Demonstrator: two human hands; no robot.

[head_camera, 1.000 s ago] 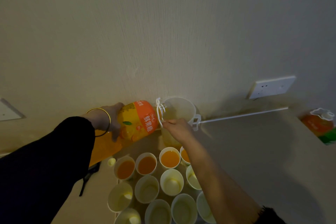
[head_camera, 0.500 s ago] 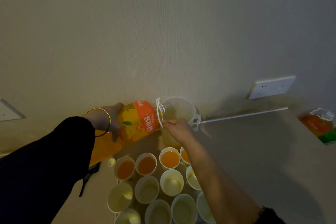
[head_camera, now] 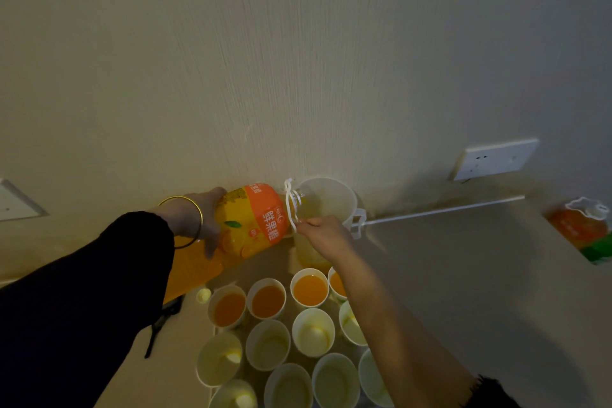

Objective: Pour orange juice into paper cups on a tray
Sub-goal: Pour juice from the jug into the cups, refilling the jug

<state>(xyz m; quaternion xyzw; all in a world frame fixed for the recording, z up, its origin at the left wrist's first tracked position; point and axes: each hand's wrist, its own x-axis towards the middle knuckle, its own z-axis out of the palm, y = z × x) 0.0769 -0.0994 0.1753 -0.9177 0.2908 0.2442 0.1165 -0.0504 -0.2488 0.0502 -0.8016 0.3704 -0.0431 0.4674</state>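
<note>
Tilting is seen in which thing? (A)

The juice bottle (head_camera: 251,222) is tipped on its side, its mouth laid over the rim of the clear jug (head_camera: 334,199), which is stood against the wall (head_camera: 298,60). Pale yellow liquid is seen inside the jug. (B)

How is it held? (A)

Its body is clasped by the left hand (head_camera: 206,219), fingers wrapped round it; a gold bangle (head_camera: 185,225) is worn at that wrist. The white carry loop (head_camera: 291,205) at the neck is pinched by the right hand (head_camera: 321,235). (B)

Where are the paper cups (head_camera: 313,331) found? (A)

They are packed rim to rim on the counter (head_camera: 463,275), just in front of the jug. The four filled cups (head_camera: 309,288) are ranged in the row nearest the jug, below the right wrist; pale bottoms are shown by the rows nearer the camera. What is under them cannot be told. (B)

What else is set out? (A)

A yellow cap (head_camera: 203,295) is laid beside the leftmost filled cup. A second bottle (head_camera: 579,228) is stood well apart at the right edge, and a wall socket (head_camera: 496,159) is mounted above it to the left. (B)
</note>
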